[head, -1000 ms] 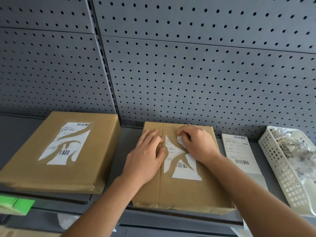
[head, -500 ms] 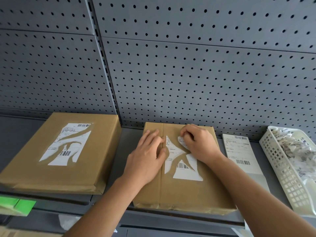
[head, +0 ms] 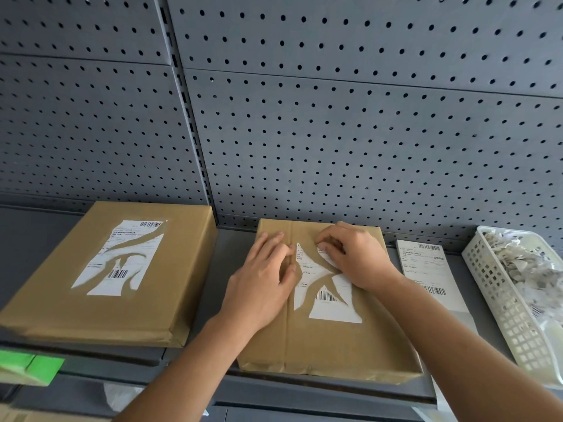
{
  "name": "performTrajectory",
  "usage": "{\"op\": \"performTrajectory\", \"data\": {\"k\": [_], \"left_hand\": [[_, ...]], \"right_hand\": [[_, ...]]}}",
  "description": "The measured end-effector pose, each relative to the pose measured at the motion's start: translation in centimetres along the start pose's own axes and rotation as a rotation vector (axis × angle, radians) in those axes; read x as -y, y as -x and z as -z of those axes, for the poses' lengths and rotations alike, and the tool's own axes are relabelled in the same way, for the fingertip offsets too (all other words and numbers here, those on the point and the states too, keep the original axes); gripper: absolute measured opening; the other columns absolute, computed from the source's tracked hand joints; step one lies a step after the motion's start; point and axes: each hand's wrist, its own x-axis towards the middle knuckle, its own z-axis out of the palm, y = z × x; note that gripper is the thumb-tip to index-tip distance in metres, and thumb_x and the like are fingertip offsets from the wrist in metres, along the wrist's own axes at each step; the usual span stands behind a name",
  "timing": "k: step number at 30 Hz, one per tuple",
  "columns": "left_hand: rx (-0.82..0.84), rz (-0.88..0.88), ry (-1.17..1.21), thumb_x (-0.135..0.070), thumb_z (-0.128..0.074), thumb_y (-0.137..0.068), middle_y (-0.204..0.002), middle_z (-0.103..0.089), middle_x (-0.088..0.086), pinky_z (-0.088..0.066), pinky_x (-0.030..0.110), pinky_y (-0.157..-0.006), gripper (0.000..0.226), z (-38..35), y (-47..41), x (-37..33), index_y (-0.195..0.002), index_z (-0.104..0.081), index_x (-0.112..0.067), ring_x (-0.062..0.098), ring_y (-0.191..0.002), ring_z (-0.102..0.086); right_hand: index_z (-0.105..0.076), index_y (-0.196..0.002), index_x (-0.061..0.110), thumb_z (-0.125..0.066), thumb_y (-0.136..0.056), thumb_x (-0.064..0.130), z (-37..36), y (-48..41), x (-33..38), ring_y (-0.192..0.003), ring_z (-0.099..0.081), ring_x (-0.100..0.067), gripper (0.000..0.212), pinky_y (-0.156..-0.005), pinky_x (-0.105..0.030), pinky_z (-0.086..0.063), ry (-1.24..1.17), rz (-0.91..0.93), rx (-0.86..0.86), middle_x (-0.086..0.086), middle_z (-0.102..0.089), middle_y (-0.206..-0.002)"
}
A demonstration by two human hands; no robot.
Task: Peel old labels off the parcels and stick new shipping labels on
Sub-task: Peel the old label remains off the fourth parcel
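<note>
Grey pegboard (head: pixel 335 132) backs a shelf (head: pixel 231 248) where the middle parcel (head: pixel 329 345) lies. Left hand (head: pixel 262 287) presses flat on it, fingers straight. Right hand (head: pixel 356 260) curls its fingers, picking at the torn old label (head: pixel 332 309) on the parcel's top.

Grey pegboard wall (head: pixel 365 132); grey metal shelf (head: pixel 231 254)

Old label (head: pixel 333 312): print too small.

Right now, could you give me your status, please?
Left hand flat on middle parcel. Right hand pinches torn old label. Fresh label lies alongside, right.
</note>
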Motion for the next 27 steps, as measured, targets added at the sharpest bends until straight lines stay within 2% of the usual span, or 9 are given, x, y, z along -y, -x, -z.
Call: {"op": "performTrajectory", "data": {"k": [2, 4, 10, 14, 16, 19, 22, 24, 27], "left_hand": [[-0.001, -0.003, 0.002, -0.043, -0.037, -0.106, -0.162, -0.016, -0.027, -0.044, 0.044, -0.103, 0.029, -0.08, -0.01, 0.02, -0.133, -0.046, -0.037, -0.006, -0.150, 0.006], [-0.003, -0.005, 0.002, -0.044, -0.037, -0.106, -0.162, -0.016, -0.027, -0.044, 0.044, -0.104, 0.030, -0.07, -0.02, 0.06, -0.134, -0.046, -0.037, -0.006, -0.151, 0.006], [0.004, -0.003, 0.004, -0.044, -0.036, -0.106, -0.163, -0.014, -0.027, -0.041, 0.044, -0.107, 0.031, 0.01, 0.04, -0.01, -0.135, -0.045, -0.037, -0.006, -0.150, 0.008], [0.003, 0.002, 0.011, -0.043, -0.036, -0.106, -0.163, -0.015, -0.027, -0.041, 0.044, -0.106, 0.030, 0.04, 0.04, -0.04, -0.134, -0.046, -0.038, -0.007, -0.150, 0.008], [0.005, 0.005, 0.013, -0.043, -0.037, -0.106, -0.162, -0.015, -0.027, -0.041, 0.044, -0.105, 0.029, 0.03, 0.07, -0.03, -0.133, -0.046, -0.038, -0.007, -0.150, 0.008], [0.003, 0.006, 0.014, -0.043, -0.037, -0.106, -0.162, -0.015, -0.028, -0.042, 0.044, -0.104, 0.028, -0.09, 0.05, 0.01, -0.132, -0.046, -0.038, -0.007, -0.150, 0.007], [-0.005, 0.007, 0.013, -0.044, -0.037, -0.106, -0.161, -0.015, -0.029, -0.044, 0.045, -0.102, 0.028, -0.16, -0.07, 0.09, -0.132, -0.046, -0.039, -0.008, -0.150, 0.007], [-0.006, 0.008, 0.013, -0.044, -0.037, -0.106, -0.161, -0.016, -0.029, -0.044, 0.046, -0.101, 0.027, -0.21, -0.09, 0.12, -0.131, -0.046, -0.039, -0.008, -0.150, 0.007], [-0.009, 0.002, 0.012, -0.044, -0.038, -0.106, -0.162, -0.016, -0.028, -0.044, 0.046, -0.101, 0.028, -0.22, -0.02, 0.11, -0.132, -0.046, -0.039, -0.007, -0.150, 0.007]], "right_hand": [[-0.069, -0.095, 0.022, -0.063, -0.095, 0.019, -0.21, -0.14, 0.14, -0.074, -0.060, -0.012, 0.007, -0.062, -0.032, -0.050, 0.083, 0.006, -0.009, 0.012, -0.063, -0.094], [-0.064, -0.095, 0.023, -0.058, -0.098, 0.022, -0.38, -0.19, 0.35, -0.072, -0.061, -0.019, 0.007, -0.060, -0.036, -0.051, 0.181, 0.012, -0.009, 0.010, -0.061, -0.096], [-0.056, -0.100, 0.023, -0.047, -0.103, 0.025, -0.12, -0.44, 0.42, -0.075, -0.059, -0.022, 0.009, -0.062, -0.038, -0.049, 0.241, 0.004, 0.074, 0.009, -0.057, -0.101], [-0.053, -0.098, 0.022, -0.046, -0.103, 0.022, 0.19, -0.26, -0.02, -0.076, -0.059, -0.021, 0.008, -0.062, -0.038, -0.047, 0.153, -0.018, 0.060, 0.010, -0.057, -0.101], [-0.055, -0.098, 0.022, -0.051, -0.101, 0.022, 0.35, -0.19, -0.15, -0.074, -0.057, -0.014, 0.005, -0.061, -0.035, -0.045, 0.094, -0.015, 0.043, 0.014, -0.056, -0.095], [-0.061, -0.100, 0.024, -0.062, -0.095, 0.024, 0.36, -0.07, 0.03, -0.065, -0.050, -0.005, 0.005, -0.056, -0.021, -0.033, 0.090, 0.012, 0.044, 0.018, -0.052, -0.082], [-0.062, -0.097, 0.024, -0.060, -0.096, 0.024, 0.13, -0.16, 0.34, -0.069, -0.057, -0.013, 0.003, -0.060, -0.030, -0.043, 0.138, 0.014, 0.048, 0.014, -0.061, -0.093], [-0.059, -0.096, 0.023, -0.054, -0.099, 0.023, -0.10, -0.30, 0.45, -0.072, -0.060, -0.020, 0.005, -0.062, -0.035, -0.049, 0.193, 0.009, 0.059, 0.011, -0.061, -0.097], [-0.054, -0.098, 0.023, -0.047, -0.102, 0.025, -0.16, -0.53, 0.54, -0.075, -0.060, -0.023, 0.008, -0.064, -0.039, -0.050, 0.259, 0.007, 0.108, 0.009, -0.058, -0.099]]}}
